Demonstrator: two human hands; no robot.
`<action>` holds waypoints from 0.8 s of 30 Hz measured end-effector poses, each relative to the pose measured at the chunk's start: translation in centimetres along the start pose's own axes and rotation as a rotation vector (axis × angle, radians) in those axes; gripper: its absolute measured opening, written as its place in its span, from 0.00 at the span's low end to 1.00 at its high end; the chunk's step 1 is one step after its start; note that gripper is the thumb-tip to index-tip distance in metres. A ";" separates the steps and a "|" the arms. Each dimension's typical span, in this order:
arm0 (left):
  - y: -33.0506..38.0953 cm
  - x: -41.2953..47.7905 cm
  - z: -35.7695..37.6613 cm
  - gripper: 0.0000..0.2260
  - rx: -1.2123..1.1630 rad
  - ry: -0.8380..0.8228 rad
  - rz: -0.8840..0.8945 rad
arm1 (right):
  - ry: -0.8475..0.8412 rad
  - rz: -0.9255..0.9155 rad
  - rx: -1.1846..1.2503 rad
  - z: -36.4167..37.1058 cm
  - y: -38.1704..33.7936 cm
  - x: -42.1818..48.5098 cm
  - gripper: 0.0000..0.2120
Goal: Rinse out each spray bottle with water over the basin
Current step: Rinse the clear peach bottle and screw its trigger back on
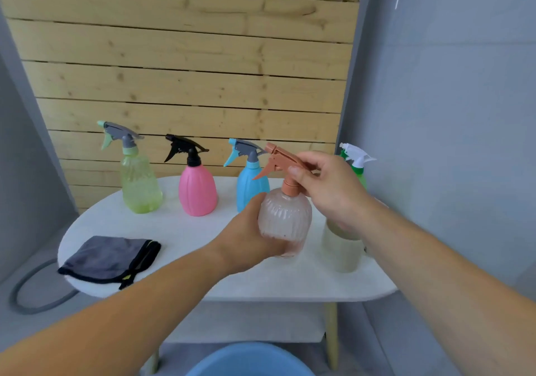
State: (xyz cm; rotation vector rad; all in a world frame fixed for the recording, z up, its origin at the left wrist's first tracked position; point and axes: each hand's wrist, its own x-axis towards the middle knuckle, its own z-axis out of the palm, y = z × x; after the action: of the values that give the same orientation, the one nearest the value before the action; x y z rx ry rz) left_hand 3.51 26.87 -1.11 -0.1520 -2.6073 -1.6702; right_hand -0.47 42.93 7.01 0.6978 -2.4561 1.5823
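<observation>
My left hand [249, 236] grips the ribbed body of a clear pinkish spray bottle [285, 219], held above the white table [203, 259]. My right hand [327, 187] pinches its terracotta spray head [278, 159] from the right. Behind stand a yellow-green bottle [140, 184], a pink bottle with a black head [197, 190] and a blue bottle [249, 187], partly hidden by my hands. A green bottle with a white head [358, 162] stands at the right. The blue basin's rim [249, 359] shows on the floor below me.
A whitish translucent container [342, 248] sits on the table under my right wrist. A folded grey cloth [113, 257] lies on the table's left part. A grey hose loop [32, 291] lies on the floor at left. A wooden plank wall stands behind.
</observation>
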 end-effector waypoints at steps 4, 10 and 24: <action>-1.1 5.1 1.6 0.36 -0.012 0.078 0.001 | 0.008 -0.005 -0.042 -1.0 2.5 3.6 0.11; -2.9 10.8 4.8 0.37 0.010 0.267 -0.041 | -0.018 0.042 -0.221 -2.0 5.6 7.7 0.09; -4.6 14.5 7.1 0.44 0.065 0.245 -0.147 | -0.024 0.169 -0.415 -3.0 9.6 6.4 0.20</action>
State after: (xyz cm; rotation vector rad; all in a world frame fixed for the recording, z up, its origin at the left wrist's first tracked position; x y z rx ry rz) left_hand -11.28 32.27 -6.96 0.2369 -2.5357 -1.5296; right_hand -10.83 46.88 2.70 0.4528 -2.7942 1.0506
